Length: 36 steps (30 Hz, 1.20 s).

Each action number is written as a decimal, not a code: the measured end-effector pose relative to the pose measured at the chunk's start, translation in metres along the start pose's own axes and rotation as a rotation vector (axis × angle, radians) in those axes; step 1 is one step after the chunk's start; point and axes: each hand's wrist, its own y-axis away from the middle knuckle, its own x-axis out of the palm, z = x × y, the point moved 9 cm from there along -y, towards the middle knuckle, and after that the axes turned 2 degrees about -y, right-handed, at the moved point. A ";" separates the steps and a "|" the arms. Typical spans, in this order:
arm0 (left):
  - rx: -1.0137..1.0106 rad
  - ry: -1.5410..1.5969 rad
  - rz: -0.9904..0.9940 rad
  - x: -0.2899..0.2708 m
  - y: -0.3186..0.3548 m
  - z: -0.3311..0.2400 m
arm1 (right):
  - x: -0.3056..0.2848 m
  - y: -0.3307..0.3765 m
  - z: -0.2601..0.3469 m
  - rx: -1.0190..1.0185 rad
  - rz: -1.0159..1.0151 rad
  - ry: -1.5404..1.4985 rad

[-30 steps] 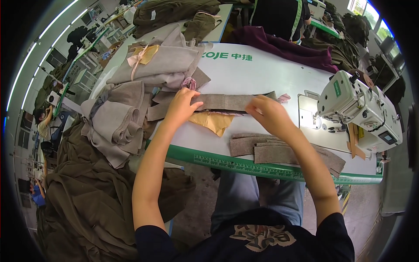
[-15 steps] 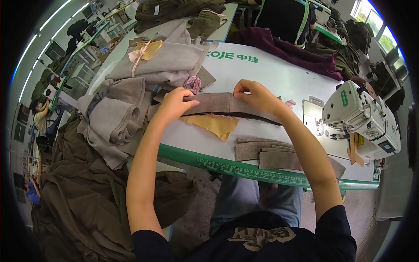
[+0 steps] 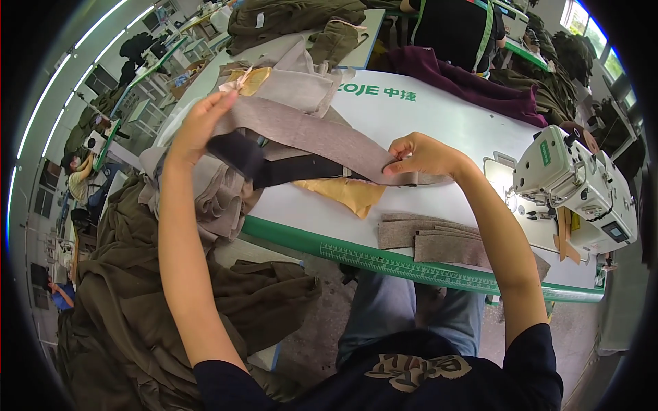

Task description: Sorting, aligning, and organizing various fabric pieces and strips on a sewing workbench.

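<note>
My left hand (image 3: 195,123) is raised at the left and grips one end of a long grey-brown fabric strip (image 3: 308,137). My right hand (image 3: 418,156) pinches the strip's other end just above the white sewing table (image 3: 439,116). The strip is stretched between both hands, and a dark strip (image 3: 288,168) hangs under it. A mustard-yellow fabric piece (image 3: 346,193) lies on the table below the strip. Stacked grey-brown strips (image 3: 439,236) rest near the table's front edge, right of my right arm.
A white sewing machine (image 3: 579,188) stands at the right. Grey fabric (image 3: 219,195) is heaped at the table's left end, olive cloth (image 3: 137,294) drapes below it. Maroon fabric (image 3: 473,85) lies at the far edge, by a person in dark clothes (image 3: 456,27).
My left hand has lifted up and to the left, pulling the strip out long and taut. My right hand stays at the other end, now further right.
</note>
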 end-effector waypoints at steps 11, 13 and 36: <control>0.008 0.266 -0.361 -0.126 0.026 -0.007 | -0.009 -0.003 0.023 -0.137 -0.057 -0.124; 0.020 0.297 -0.370 -0.140 0.029 -0.005 | -0.004 -0.004 0.026 -0.147 -0.035 -0.051; 0.103 0.537 -0.803 -0.319 0.069 0.009 | -0.061 -0.050 0.180 -0.721 -0.263 -0.799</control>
